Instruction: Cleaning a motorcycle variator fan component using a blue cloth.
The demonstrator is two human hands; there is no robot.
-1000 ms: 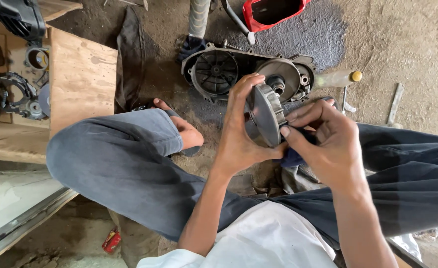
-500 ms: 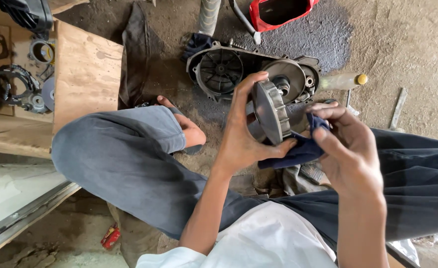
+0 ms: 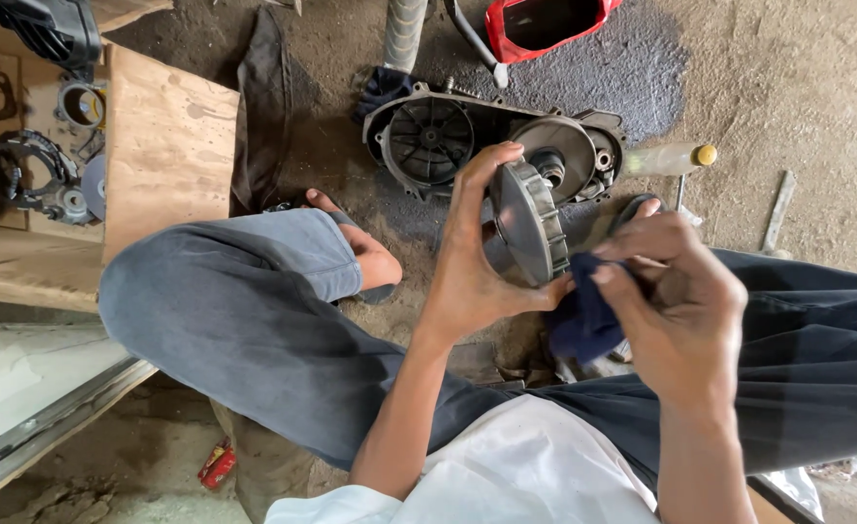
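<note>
My left hand (image 3: 472, 262) grips a round grey metal pulley disc (image 3: 528, 223) with a ribbed rim, held on edge in front of me. Beside the disc's lower right rim, my right hand (image 3: 680, 301) is closed on a dark blue rag (image 3: 583, 315), which touches the disc. On the dirt floor just beyond the disc lies an open engine case (image 3: 491, 141) with a black fan wheel and a round metal drum inside. I sit low with both knees up, in grey trousers.
A wooden board (image 3: 166, 150) and cardboard with gaskets, rings and dark parts (image 3: 21, 175) lie at the left. A red container (image 3: 545, 24) stands at the top, a plastic bottle with a yellow cap (image 3: 671, 157) at the right. My bare foot (image 3: 370, 257) rests near the case.
My right hand with the rag has slid from the disc's right face down to its lower rim. The left hand has tilted the disc a little more upright.
</note>
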